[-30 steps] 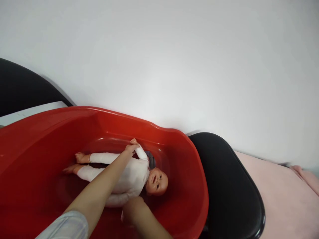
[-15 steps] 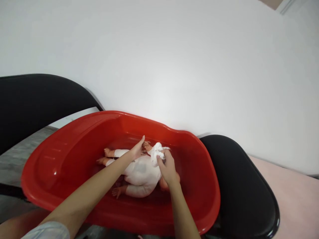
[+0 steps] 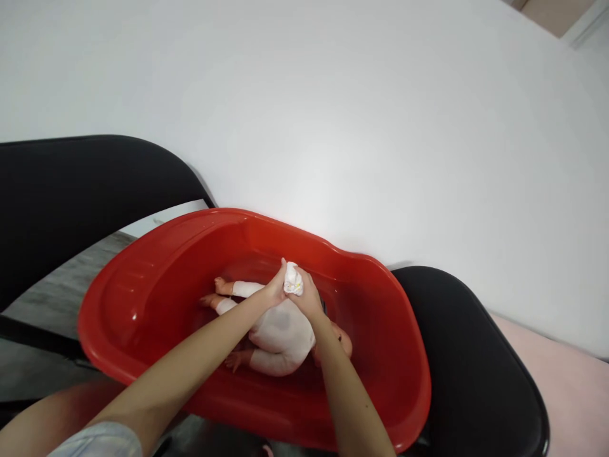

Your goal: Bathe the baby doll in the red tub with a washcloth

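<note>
A small white cloth point(image 3: 292, 279) with a few coloured specks is bunched between my two hands above the doll. My left hand point(image 3: 276, 287) presses it from the left with the thumb raised. From the right, my right hand point(image 3: 307, 295) closes around it. Below lies a baby doll point(image 3: 281, 333) in a pale bodysuit, on its back inside a red plastic baby bathtub point(image 3: 421, 387). Its feet point left and its head is at the right, partly hidden by my right forearm. A small dark item shows beside my right wrist, too covered to name.
A black chair back point(image 3: 85, 190) rises at the left, and a black chair seat point(image 3: 476, 368) adjoins the tub's right end. Behind the tub stands a white wall point(image 3: 323, 127). A pink surface point(image 3: 566, 393) lies far right, and grey floor point(image 3: 61, 285) shows at left.
My hands have come together, and the cloth, earlier loose in my right hand, is now squeezed between both. The doll's far hand is now hidden behind mine. The view has shifted slightly.
</note>
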### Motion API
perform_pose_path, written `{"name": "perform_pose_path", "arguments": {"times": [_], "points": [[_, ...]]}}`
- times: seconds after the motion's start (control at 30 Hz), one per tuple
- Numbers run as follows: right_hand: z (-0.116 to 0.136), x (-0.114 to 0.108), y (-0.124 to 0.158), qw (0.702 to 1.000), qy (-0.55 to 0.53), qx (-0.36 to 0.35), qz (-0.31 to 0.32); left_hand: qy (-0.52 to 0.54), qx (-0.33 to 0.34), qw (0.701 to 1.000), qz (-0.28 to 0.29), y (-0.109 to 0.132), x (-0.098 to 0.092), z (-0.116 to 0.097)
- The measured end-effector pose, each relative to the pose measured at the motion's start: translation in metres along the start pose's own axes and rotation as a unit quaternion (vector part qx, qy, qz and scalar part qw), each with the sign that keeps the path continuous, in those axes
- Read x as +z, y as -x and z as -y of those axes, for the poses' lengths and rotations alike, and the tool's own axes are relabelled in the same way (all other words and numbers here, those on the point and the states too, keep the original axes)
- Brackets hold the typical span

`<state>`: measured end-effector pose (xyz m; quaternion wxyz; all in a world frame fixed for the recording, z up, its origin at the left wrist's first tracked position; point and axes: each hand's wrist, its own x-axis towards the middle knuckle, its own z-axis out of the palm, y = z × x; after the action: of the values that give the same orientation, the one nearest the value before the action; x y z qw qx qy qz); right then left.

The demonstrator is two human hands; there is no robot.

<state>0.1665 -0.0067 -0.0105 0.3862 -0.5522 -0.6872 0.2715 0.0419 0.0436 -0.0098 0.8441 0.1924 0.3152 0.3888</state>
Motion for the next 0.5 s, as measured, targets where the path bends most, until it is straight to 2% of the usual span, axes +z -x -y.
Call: {"name": "perform_pose_path", "arguments": {"times": [0.27, 0.5], "points": [[-0.002, -0.002, -0.003, 0.995, 0.093, 0.038, 0.019, 0.007, -0.059, 0.996, -0.059, 0.003, -0.002, -0.001], [-0.009, 0.007, 0.000, 0.997, 0.074, 0.004, 0.002, 0.019, -0.029, 0.997, -0.062, 0.003, -0.008, 0.005]]}}
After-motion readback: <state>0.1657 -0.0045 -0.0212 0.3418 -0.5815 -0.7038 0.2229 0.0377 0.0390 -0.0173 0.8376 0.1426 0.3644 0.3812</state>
